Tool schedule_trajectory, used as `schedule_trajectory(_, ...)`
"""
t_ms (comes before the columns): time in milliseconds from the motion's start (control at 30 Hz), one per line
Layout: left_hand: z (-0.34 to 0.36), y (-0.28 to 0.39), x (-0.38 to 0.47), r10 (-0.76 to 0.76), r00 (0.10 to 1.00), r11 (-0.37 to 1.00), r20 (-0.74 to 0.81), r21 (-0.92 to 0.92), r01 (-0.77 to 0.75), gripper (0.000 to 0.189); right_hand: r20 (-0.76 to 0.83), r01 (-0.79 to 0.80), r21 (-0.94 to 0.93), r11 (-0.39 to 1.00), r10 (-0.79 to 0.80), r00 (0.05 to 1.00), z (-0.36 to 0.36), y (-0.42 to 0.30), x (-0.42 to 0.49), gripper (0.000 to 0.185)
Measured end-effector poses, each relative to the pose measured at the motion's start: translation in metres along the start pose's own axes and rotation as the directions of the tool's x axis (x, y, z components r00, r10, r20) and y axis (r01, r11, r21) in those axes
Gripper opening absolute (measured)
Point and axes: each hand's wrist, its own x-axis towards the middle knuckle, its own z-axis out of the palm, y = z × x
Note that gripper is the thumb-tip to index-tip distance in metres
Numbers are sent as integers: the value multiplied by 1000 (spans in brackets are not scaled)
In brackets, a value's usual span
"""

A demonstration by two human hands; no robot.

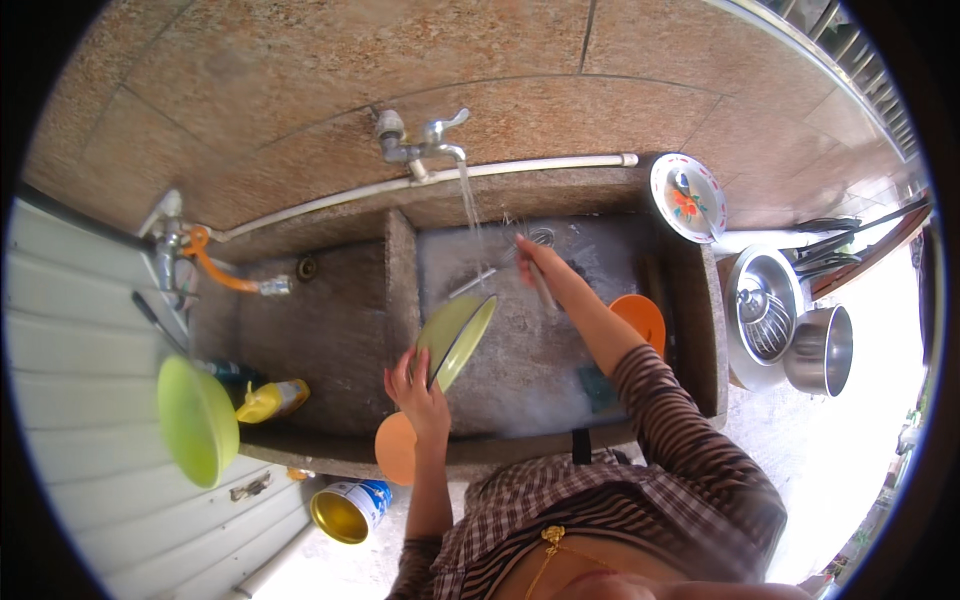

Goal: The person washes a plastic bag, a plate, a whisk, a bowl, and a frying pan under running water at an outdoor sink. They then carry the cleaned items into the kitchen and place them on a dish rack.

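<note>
My left hand [421, 397] grips the rim of a green bowl [459, 334], tilted on its side over the right sink basin [407, 262]. Water runs from the metal tap [442, 146] down near the bowl's far edge. To the right, my right hand [546, 266] is closed around a thin, light-coloured handle [541, 285]; a wire whisk head [517, 229] seems to show beyond the fingers, though how the two join is unclear. Another wire utensil [541, 238] lies in the basin behind the hand. An orange bowl [637, 319] rests at the basin's right, partly behind my forearm.
A floral enamel plate [686, 199] sits on the back right corner. Metal bowls [765, 300] and a metal pot [819, 349] stand to the right. At left are a second tap [171, 255] with orange hose, a yellow bottle [276, 400] and a large green basin [196, 421].
</note>
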Motion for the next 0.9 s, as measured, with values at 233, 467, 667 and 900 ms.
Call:
schedule_trajectory(233, -46, 1, -3, -329, 943, 923, -41, -224, 312, 43, 118, -98, 783, 615, 8, 993, 63, 29, 130, 24)
schedule_trajectory(467, -59, -20, 26, -259, 943, 953, -209, -217, 213, 34, -127, 74, 825, 560, 57, 990, 120, 9, 122, 16)
schedule_trajectory(667, -53, -32, 43, -245, 949, 950, -199, -245, 194, 33, 103, -161, 594, 789, 124, 987, 107, 15, 24, 21)
schedule_trajectory(900, -47, -20, 49, -234, 953, 941, -193, -289, 173, 33, 214, -65, 72, 995, 48, 976, 48, 16, -75, 19)
